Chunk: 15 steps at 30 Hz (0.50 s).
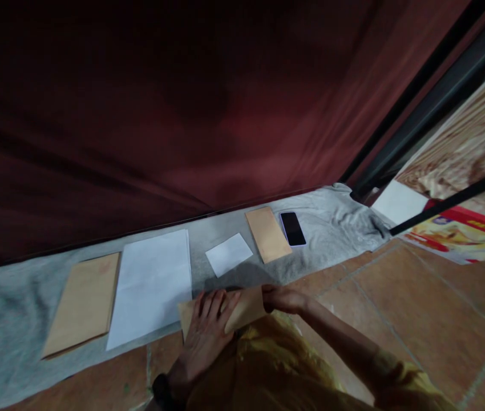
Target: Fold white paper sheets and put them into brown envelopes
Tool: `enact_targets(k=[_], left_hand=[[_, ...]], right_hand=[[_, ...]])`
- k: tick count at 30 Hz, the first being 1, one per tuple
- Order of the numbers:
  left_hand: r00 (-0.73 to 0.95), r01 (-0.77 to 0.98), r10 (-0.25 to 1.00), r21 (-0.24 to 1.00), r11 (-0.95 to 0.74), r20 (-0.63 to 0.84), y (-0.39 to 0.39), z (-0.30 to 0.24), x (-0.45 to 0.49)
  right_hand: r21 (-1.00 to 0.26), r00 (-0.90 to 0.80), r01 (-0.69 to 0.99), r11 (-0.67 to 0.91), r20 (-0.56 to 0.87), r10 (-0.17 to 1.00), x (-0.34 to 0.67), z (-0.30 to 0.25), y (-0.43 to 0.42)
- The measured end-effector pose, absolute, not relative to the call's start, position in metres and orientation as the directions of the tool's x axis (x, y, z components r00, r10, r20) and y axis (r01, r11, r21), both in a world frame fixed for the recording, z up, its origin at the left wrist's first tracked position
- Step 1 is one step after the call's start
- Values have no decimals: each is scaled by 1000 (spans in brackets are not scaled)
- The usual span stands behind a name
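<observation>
My left hand [206, 326] lies with fingers stretched flat on a small brown envelope [246, 307] held low in front of me. My right hand [284, 298] grips the envelope's right end with curled fingers. On the grey cloth [7, 308] beyond lie a large brown envelope [84, 302], a large white sheet [152, 283], a small white folded paper [229, 254], a narrow brown envelope [267, 234] and a black phone [292, 228].
A dark red curtain [182, 103] hangs right behind the cloth. The floor is terracotta tile [417, 308]. To the right stand a dark metal frame [439, 74], a white sheet [399, 201] and a red printed poster [460, 234].
</observation>
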State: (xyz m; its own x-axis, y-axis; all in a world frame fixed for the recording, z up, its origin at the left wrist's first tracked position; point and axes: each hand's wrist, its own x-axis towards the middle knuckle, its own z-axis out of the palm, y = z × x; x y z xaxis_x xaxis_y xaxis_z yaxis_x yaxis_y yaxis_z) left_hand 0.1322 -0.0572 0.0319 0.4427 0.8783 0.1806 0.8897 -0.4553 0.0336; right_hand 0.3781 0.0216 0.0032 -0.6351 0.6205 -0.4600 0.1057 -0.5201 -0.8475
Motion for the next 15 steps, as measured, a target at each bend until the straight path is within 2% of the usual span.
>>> enact_targets(k=[3, 5, 8, 11, 13, 15], left_hand=[[360, 930, 910, 2, -368, 207, -59, 32, 122], [294, 954, 928, -21, -298, 230, -62, 28, 113], [144, 989, 946, 0, -151, 289, -68, 20, 101], [13, 998, 942, 47, -31, 337, -73, 12, 93], [-21, 998, 933, 65, -2, 358, -77, 10, 89], [-35, 997, 925, 82, 4, 378, -80, 10, 86]], right_hand=[[-884, -624, 12, -468, -372, 687, 377, 0, 36], [-931, -519, 42, -362, -330, 789, 371, -3, 49], [-950, -297, 221, -219, -279, 913, 356, -11, 72], [-924, -142, 363, -124, -187, 972, 335, -19, 92], [-853, -86, 519, -58, -120, 989, 320, -23, 102], [-722, -62, 692, -10, -74, 995, 306, -24, 107]])
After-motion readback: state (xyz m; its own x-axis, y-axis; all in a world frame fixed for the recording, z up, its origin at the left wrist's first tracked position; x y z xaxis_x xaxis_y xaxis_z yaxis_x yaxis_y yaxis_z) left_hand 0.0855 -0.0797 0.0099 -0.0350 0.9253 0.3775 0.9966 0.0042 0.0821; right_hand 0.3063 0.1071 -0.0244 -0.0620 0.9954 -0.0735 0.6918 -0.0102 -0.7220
